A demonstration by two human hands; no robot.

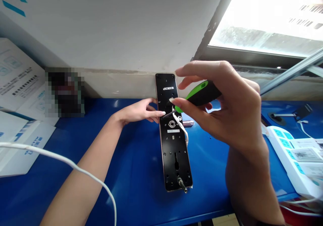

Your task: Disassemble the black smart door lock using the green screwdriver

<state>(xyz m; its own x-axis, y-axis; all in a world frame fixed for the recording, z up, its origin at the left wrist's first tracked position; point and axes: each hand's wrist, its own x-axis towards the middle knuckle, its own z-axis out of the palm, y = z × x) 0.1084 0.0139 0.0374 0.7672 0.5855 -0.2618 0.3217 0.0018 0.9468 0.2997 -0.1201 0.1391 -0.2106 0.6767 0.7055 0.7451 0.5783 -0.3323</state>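
A long black door lock panel (174,143) lies on the blue table with its far end near the wall. It shows screw holes, a round metal socket, a keyhole-shaped slot and a metal post (182,184) standing near its close end. My left hand (143,111) grips the panel's left edge, thumb on top and fingers down the side. In my right hand (227,105) is a green and black screwdriver (194,96), slanting down to the left. Its tip is at the panel beside my left thumb; I cannot make out a screw there. A white cable (183,129) runs along the panel's right side.
White printed boxes (21,81) stand at the left. A white power strip (285,145) lies at the right, with labelled white packs on it. A loose white cord (68,162) crosses in front of my left forearm. The wall (126,27) and a bright window border the table's back.
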